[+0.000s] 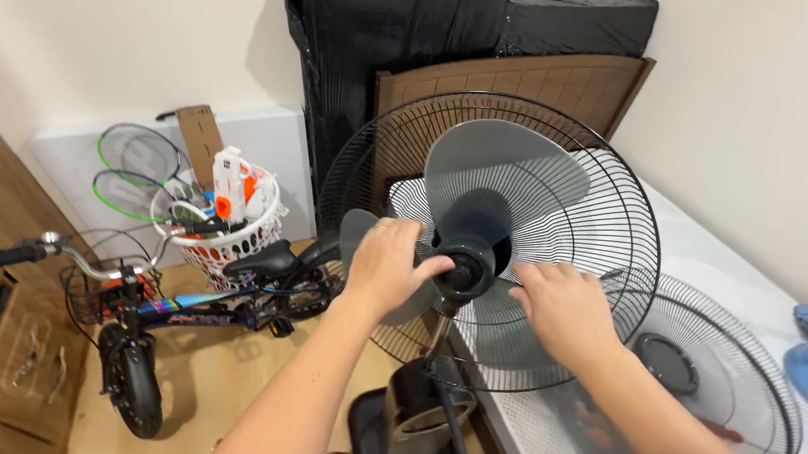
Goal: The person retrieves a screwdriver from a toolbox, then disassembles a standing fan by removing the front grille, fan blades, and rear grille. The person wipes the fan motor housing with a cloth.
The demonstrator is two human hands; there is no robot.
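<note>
A standing fan point(480, 254) is seen upright on the floor, its front grille point(716, 375) detached and leaned beside it against the white bed edge point(717, 257). The left hand point(389, 263) is closed around the black hub cap point(464, 272) at the blade centre, thumb and fingers pinching it. The right hand point(564, 307) is laid open and flat on a grey blade point(503, 172), apparently to steady it; nothing is gripped. A small bicycle point(178, 314) is parked nearby.

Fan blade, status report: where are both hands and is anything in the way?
Left hand on hub cap, fingers curled. Right hand flat on grey fan blade. Front grille off, lying to the right. Rear grille behind blade.
</note>
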